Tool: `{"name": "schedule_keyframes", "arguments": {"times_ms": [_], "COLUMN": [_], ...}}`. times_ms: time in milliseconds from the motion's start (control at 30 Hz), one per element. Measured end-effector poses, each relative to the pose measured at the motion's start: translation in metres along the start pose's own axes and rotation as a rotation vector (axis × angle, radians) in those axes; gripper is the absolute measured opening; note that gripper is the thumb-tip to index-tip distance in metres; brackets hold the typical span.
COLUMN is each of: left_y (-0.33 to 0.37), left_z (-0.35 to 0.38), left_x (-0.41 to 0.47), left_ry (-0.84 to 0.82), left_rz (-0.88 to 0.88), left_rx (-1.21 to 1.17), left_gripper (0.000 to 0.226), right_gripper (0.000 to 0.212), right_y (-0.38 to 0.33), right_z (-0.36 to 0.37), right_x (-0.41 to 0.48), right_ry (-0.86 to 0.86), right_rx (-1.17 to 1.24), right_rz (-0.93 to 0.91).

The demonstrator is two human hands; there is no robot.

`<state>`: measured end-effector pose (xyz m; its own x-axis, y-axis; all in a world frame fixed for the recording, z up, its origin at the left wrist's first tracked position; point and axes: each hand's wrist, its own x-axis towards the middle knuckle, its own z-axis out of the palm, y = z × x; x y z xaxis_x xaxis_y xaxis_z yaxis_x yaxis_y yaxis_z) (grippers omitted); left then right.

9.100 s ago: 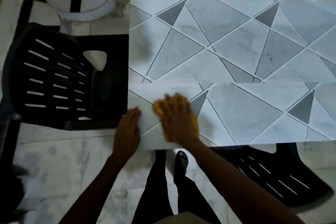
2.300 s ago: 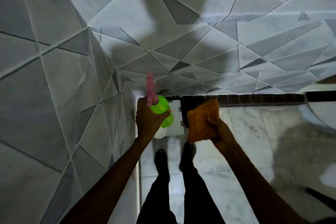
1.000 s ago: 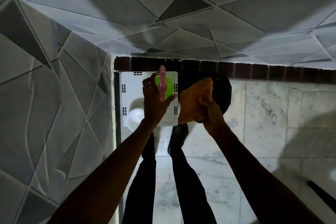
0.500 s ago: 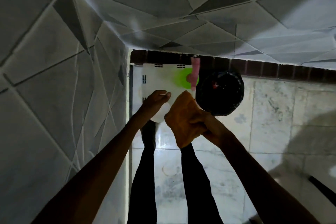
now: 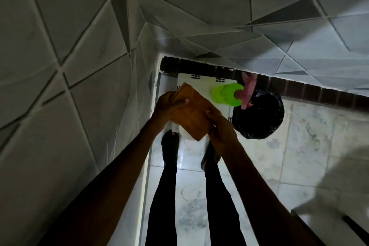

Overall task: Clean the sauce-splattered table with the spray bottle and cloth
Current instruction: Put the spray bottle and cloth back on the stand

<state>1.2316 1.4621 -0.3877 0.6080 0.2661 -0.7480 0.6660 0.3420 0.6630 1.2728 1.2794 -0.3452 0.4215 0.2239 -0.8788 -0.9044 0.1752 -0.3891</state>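
Note:
I hold the orange cloth [image 5: 192,113] between both hands over a white stool [image 5: 207,86] in a room corner. My left hand [image 5: 169,106] grips the cloth's upper left edge, thumb on top. My right hand [image 5: 220,128] pinches its lower right edge. The green spray bottle [image 5: 226,95] with a pink trigger head [image 5: 247,91] stands on the stool's far right part, free of both hands. The table is out of view.
A black round bin [image 5: 261,118] lined with a dark bag stands on the floor right of the stool. Tiled walls [image 5: 79,46] close the corner at left and behind. My legs and shoes stand on the marble floor [image 5: 299,146].
My left hand set the spray bottle on the stool and let go, then moved onto the cloth, which both hands now hold flat over the stool.

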Motion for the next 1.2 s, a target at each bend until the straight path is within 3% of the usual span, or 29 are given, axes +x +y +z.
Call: {"name": "schedule_keyframes", "arguments": {"times_ms": [67, 233, 333, 467, 667, 800, 1067, 1133, 1200], "left_y": [0.000, -0.014, -0.027, -0.041, -0.060, -0.066, -0.063, -0.066, -0.069], "left_z": [0.004, 0.015, 0.017, 0.012, 0.005, 0.002, -0.004, -0.005, -0.003], "left_x": [0.010, 0.043, 0.065, 0.087, 0.114, 0.120, 0.098, 0.083, 0.063], "left_ry": [0.079, 0.187, 0.264, 0.247, 0.192, 0.215, 0.248, 0.280, 0.236], "left_rz": [0.045, 0.084, 0.080, 0.082, 0.119, 0.136, 0.011, 0.009, 0.005], "left_rx": [0.042, 0.211, 0.260, 0.250, 0.323, 0.375, 0.564, 0.601, 0.625], "left_gripper": [0.046, 0.039, 0.042, 0.041, 0.040, 0.043, 0.070, 0.063, 0.039], "right_gripper": [0.027, 0.017, 0.020, 0.034, 0.068, 0.062, 0.065, 0.061, 0.046], "right_y": [0.004, 0.005, 0.002, 0.001, 0.007, 0.005, 0.011, 0.019, 0.027], "right_z": [0.004, 0.033, 0.042, 0.040, 0.032, 0.027, 0.028, 0.021, 0.010], "right_x": [0.015, 0.070, 0.102, 0.136, 0.161, 0.165, 0.141, 0.126, 0.109], "right_ry": [0.091, 0.465, 0.438, 0.376, 0.345, 0.338, 0.293, 0.267, 0.253], "right_rx": [-0.019, -0.534, -0.928, -1.197, -1.249, -1.198, -1.217, -1.200, -1.232], "right_rz": [-0.043, -0.358, -0.509, -0.492, -0.458, -0.494, -0.527, -0.485, -0.428]}}
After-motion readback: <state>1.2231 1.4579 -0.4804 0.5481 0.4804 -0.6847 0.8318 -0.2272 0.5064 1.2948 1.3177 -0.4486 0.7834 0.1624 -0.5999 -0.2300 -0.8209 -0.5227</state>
